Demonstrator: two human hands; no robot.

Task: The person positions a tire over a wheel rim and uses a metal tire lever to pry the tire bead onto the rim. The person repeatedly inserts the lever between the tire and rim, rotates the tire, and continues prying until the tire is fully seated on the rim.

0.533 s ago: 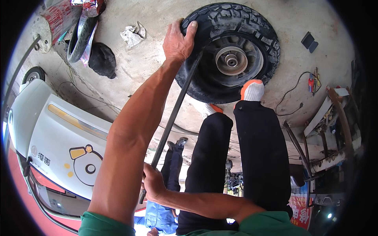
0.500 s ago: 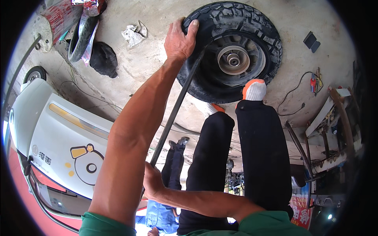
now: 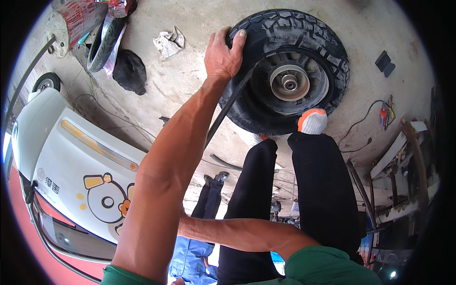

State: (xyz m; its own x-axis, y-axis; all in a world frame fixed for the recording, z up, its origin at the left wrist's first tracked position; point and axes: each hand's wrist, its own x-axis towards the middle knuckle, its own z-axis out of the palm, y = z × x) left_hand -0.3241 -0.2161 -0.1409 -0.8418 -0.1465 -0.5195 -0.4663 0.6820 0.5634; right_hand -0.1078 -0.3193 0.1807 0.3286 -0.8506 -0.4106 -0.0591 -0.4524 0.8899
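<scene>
A black tyre with a chunky tread lies on its side on a metal wheel rim. My left hand grips the tyre's left edge, with its thumb on the sidewall and its fingers over the tread. A long dark pry bar has its tip between the tyre bead and the rim. From there it slopes down to the left, behind my left forearm. My right hand reaches across to the bar's lower end. Its fingers are hidden now; the earlier frame shows them closed round the bar.
My feet in orange-and-white footwear stand against the tyre's near side. A white vehicle is at the left. A black cloth and a whitish rag lie on the floor. A cable and metal framework are at the right. Another person stands below.
The view has shifted, so the tyre sits lower and farther right. The bar tilts farther to the left. My right hand has slipped out of sight behind my left forearm.
</scene>
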